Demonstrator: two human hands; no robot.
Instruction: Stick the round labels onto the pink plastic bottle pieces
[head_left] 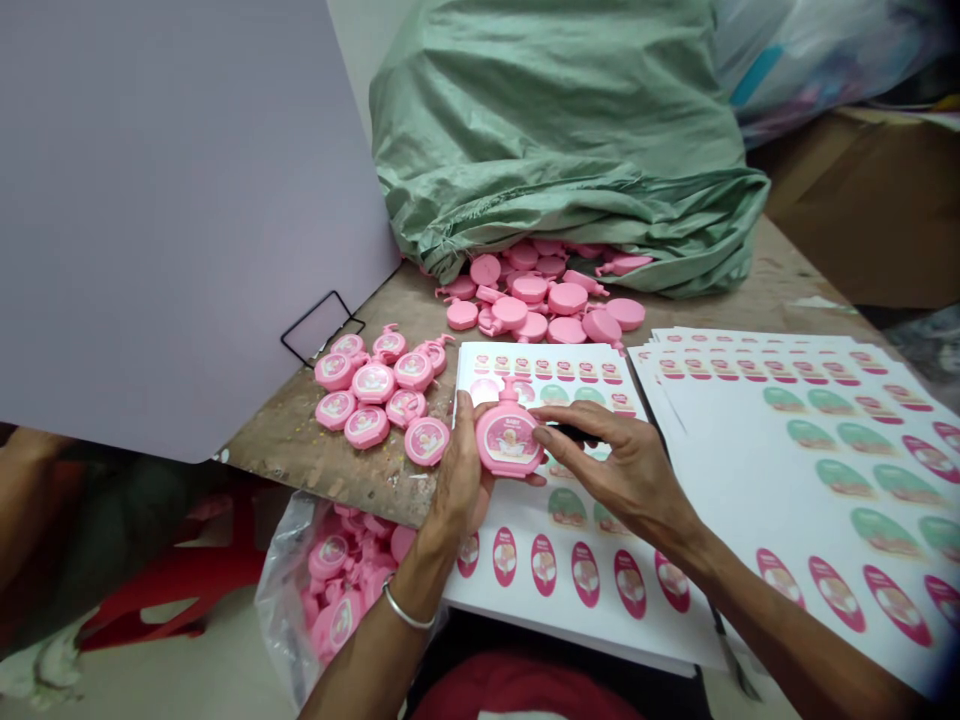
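My left hand (461,465) is closed around a pink toy pump bottle (508,430), upright, with a round "BABY" sticker on its front. My right hand (611,455) comes in from the right, thumb and forefinger against the bottle's edge. A slim black tool (576,432) sits in that hand; fingers hide most of it, so its kind does not show. Beneath both hands lies a stack of sticker sheets (540,590) with pink and green labels. Left of it, several stickered pink bottles (373,383) are grouped on the table (300,440).
Plain pink bottles (568,298) spill from a green cloth sack (562,120) at the back. More sticker sheets (720,450) lie right. A grey panel (180,220) with a black wire stand (322,325) fills the left. Below hangs a plastic bag (281,590) of stickered bottles. Another person's arm (26,490) shows left.
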